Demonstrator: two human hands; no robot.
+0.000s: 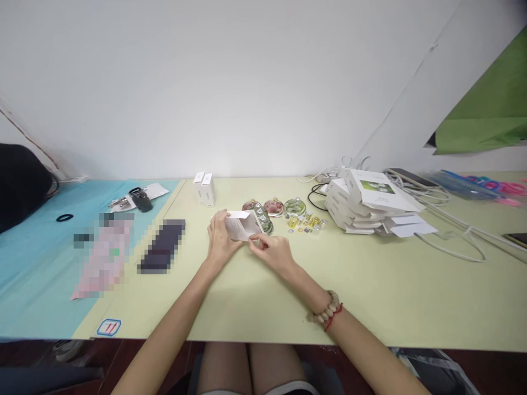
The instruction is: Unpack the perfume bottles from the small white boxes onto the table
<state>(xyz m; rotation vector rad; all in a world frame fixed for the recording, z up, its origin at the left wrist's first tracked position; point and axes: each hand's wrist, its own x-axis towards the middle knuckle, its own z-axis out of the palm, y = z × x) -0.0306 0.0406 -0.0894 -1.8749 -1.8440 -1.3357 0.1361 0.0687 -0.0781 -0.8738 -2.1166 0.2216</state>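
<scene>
A white cardboard box (239,226), its near end open, is held above the table between both hands. My left hand (219,238) wraps round its left side. With thumb and fingers pinched, my right hand (272,251) grips the edge of the open end at the right. Just behind the box lie round glass bottles: a green one (295,207), a red one (273,207) and others partly hidden by the box. Small gold and clear caps (304,221) are scattered to the right of the bottles.
Two closed white boxes (205,189) stand upright near the wall. On the right, flattened white boxes (370,197) are piled beside white cables (457,225). A dark blurred rectangle (162,247) and a black-lidded jar (140,199) lie to the left.
</scene>
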